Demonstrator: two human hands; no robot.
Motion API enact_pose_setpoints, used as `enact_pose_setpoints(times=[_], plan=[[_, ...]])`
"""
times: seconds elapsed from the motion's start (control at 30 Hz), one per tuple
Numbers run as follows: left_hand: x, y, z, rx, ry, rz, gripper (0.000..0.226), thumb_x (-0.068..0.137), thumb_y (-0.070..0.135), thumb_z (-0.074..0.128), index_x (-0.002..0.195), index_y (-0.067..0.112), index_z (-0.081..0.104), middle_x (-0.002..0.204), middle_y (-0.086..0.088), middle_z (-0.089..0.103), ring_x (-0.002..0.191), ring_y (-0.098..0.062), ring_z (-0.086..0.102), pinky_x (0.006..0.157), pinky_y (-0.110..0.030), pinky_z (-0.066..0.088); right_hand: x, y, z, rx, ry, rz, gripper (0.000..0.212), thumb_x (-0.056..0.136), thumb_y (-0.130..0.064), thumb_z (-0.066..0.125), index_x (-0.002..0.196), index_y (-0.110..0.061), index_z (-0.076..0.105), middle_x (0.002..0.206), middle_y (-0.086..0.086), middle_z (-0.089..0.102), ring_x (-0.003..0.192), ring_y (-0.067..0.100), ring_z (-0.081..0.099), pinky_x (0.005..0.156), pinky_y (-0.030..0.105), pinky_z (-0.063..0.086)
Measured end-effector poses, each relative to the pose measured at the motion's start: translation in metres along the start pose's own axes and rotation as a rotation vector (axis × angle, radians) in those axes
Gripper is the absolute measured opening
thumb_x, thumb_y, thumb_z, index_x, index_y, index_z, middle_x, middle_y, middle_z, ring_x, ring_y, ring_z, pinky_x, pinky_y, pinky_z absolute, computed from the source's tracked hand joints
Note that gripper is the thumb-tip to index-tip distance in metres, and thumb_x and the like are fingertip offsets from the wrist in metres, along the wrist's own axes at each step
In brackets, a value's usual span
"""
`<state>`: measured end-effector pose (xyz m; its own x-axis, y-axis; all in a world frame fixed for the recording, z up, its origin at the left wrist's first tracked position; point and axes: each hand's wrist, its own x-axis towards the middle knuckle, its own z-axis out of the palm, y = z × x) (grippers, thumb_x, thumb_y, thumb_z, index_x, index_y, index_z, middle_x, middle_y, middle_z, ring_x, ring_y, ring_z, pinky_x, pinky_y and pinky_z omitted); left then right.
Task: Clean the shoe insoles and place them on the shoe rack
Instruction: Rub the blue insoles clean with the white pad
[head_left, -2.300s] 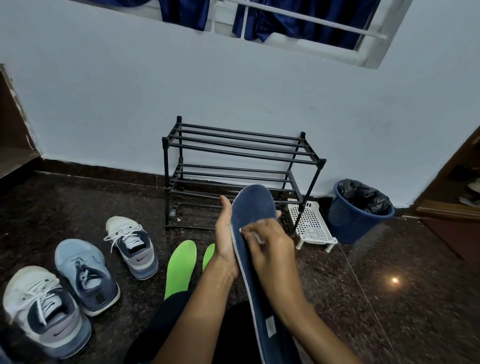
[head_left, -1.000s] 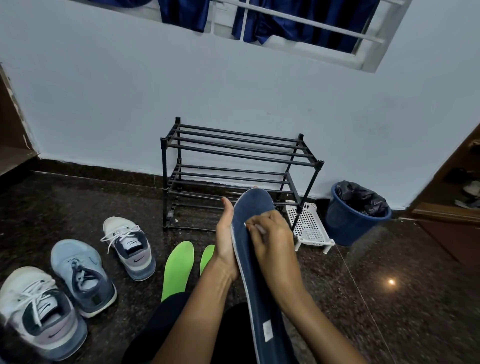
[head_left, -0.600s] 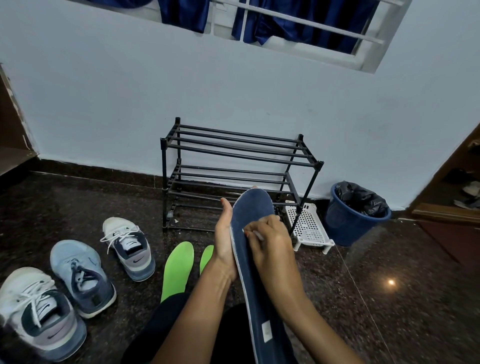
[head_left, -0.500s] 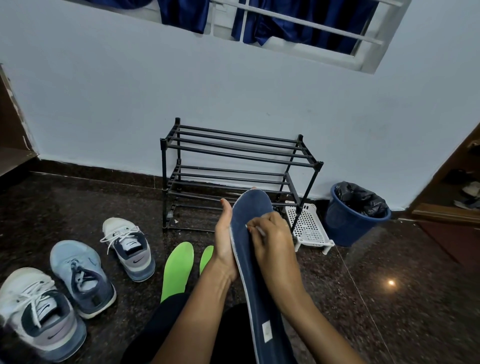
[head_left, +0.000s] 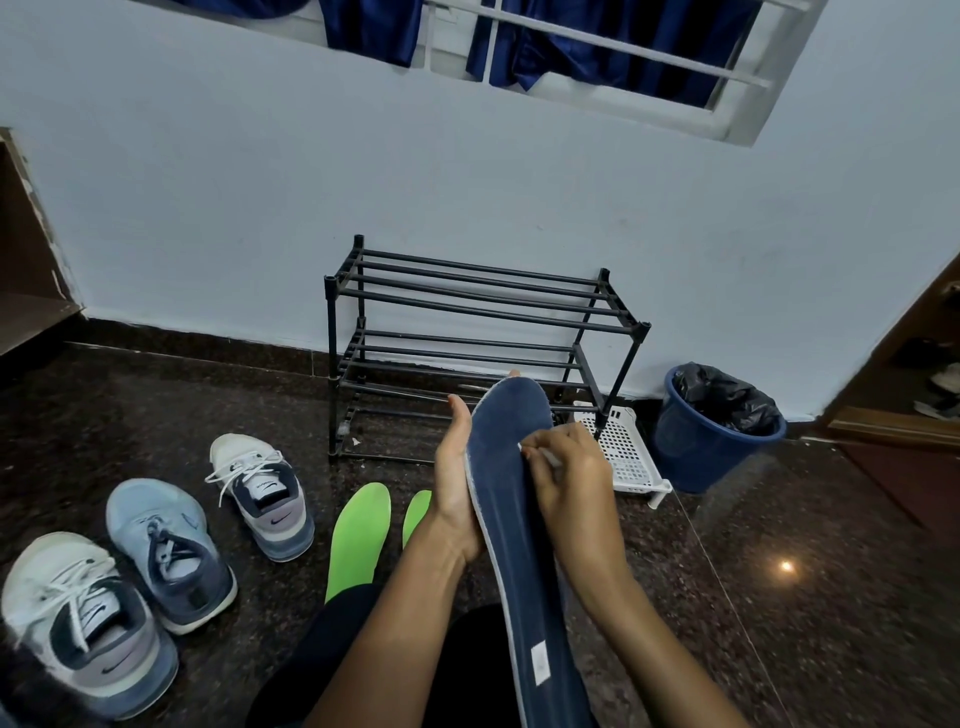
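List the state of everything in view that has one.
Blue insole: held up off the floor.
Left hand: backs it, fingers straight.
Right hand: pinches a small white item against it.
Green insoles: flat on the floor.
Shoe rack: upright, no insoles on it.
Three sneakers: upright on the floor.
Blue bin: uncovered, black liner inside.

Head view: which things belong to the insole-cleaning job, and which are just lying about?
In the job: blue insole, left hand supporting it, right hand pinching a small white item, green insoles, shoe rack.
Lying about: three sneakers, white perforated tray, blue bin.
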<state>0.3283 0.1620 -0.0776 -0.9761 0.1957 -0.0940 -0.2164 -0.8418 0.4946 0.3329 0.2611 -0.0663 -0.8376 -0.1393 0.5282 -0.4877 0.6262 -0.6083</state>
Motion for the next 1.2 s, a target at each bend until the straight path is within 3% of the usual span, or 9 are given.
enact_pose_setpoints(times=[0.1, 0.3, 0.47, 0.63, 0.8, 0.9, 0.97, 1.03, 1.2], plan=[[0.001, 0.000, -0.001, -0.011, 0.013, 0.015, 0.077, 0.074, 0.065, 0.041, 0.115, 0.003, 0.058, 0.087, -0.016, 0.066, 0.074, -0.024, 0.065, 0.064, -0.028, 0.056, -0.010, -0.002, 0.003, 0.021, -0.010, -0.021, 0.016, 0.085, 0.003, 0.056, 0.081, -0.009, 0.065, 0.081, -0.006, 0.051, 0.082, 0.019, 0.054, 0.072, 0.015, 0.040], [0.001, 0.000, 0.001, -0.013, 0.006, 0.009, 0.086, 0.074, 0.066, 0.038, 0.127, 0.001, 0.052, 0.094, -0.021, 0.064, 0.072, -0.028, 0.065, 0.063, -0.032, 0.056, -0.029, -0.018, 0.005, 0.087, -0.076, -0.096, 0.013, 0.080, -0.008, 0.053, 0.079, -0.010, 0.066, 0.080, -0.001, 0.056, 0.078, 0.013, 0.055, 0.074, 0.007, 0.037], [0.002, -0.002, 0.000, -0.018, 0.002, 0.009, 0.085, 0.078, 0.065, 0.038, 0.137, 0.004, 0.046, 0.098, -0.016, 0.063, 0.083, -0.025, 0.063, 0.069, -0.029, 0.056, -0.008, 0.000, 0.002, 0.002, 0.015, -0.015, 0.014, 0.083, 0.004, 0.058, 0.081, -0.008, 0.065, 0.081, -0.005, 0.051, 0.080, 0.019, 0.054, 0.072, 0.010, 0.037], [0.003, 0.000, -0.004, -0.033, -0.009, 0.015, 0.075, 0.079, 0.066, 0.037, 0.105, 0.004, 0.070, 0.091, -0.017, 0.067, 0.077, -0.026, 0.065, 0.067, -0.031, 0.056, -0.014, -0.005, 0.006, 0.051, 0.027, -0.015, 0.016, 0.083, 0.006, 0.057, 0.081, -0.008, 0.065, 0.080, -0.012, 0.048, 0.080, 0.015, 0.054, 0.072, 0.011, 0.038], [0.003, 0.001, -0.003, -0.013, 0.010, 0.015, 0.078, 0.073, 0.066, 0.038, 0.110, 0.001, 0.063, 0.093, -0.020, 0.066, 0.074, -0.028, 0.064, 0.064, -0.034, 0.056, -0.034, -0.022, 0.011, 0.103, -0.028, -0.078, 0.014, 0.080, -0.007, 0.053, 0.081, -0.010, 0.067, 0.079, -0.009, 0.052, 0.078, 0.001, 0.052, 0.073, 0.003, 0.036], [0.002, 0.000, -0.003, -0.015, 0.017, 0.026, 0.082, 0.076, 0.067, 0.037, 0.125, 0.004, 0.057, 0.104, -0.017, 0.067, 0.088, -0.028, 0.062, 0.077, -0.037, 0.053, -0.025, -0.016, 0.007, 0.079, -0.019, -0.064, 0.012, 0.082, -0.004, 0.057, 0.081, -0.010, 0.067, 0.080, -0.007, 0.053, 0.078, 0.010, 0.054, 0.073, 0.008, 0.038], [0.002, 0.000, -0.002, -0.013, 0.019, 0.017, 0.088, 0.076, 0.067, 0.038, 0.138, 0.005, 0.047, 0.121, -0.019, 0.058, 0.104, -0.029, 0.055, 0.086, -0.037, 0.049, -0.014, -0.008, 0.004, 0.046, 0.013, -0.029, 0.014, 0.083, 0.002, 0.058, 0.081, -0.009, 0.066, 0.079, -0.011, 0.050, 0.080, 0.016, 0.054, 0.072, 0.013, 0.039], [0.002, 0.000, -0.001, -0.018, 0.015, 0.025, 0.089, 0.077, 0.066, 0.039, 0.143, 0.007, 0.040, 0.128, -0.019, 0.048, 0.106, -0.028, 0.049, 0.087, -0.035, 0.045, -0.007, -0.002, 0.003, 0.018, 0.038, 0.007, 0.015, 0.084, 0.004, 0.057, 0.082, -0.009, 0.065, 0.080, -0.015, 0.046, 0.081, 0.019, 0.053, 0.072, 0.012, 0.037], [0.004, 0.001, -0.005, -0.023, 0.011, 0.032, 0.086, 0.077, 0.066, 0.037, 0.132, 0.002, 0.050, 0.110, -0.017, 0.062, 0.093, -0.027, 0.058, 0.077, -0.034, 0.054, -0.019, -0.008, 0.008, 0.066, 0.025, -0.010, 0.015, 0.084, 0.003, 0.056, 0.081, -0.009, 0.065, 0.080, -0.010, 0.050, 0.081, 0.017, 0.054, 0.072, 0.015, 0.040]])
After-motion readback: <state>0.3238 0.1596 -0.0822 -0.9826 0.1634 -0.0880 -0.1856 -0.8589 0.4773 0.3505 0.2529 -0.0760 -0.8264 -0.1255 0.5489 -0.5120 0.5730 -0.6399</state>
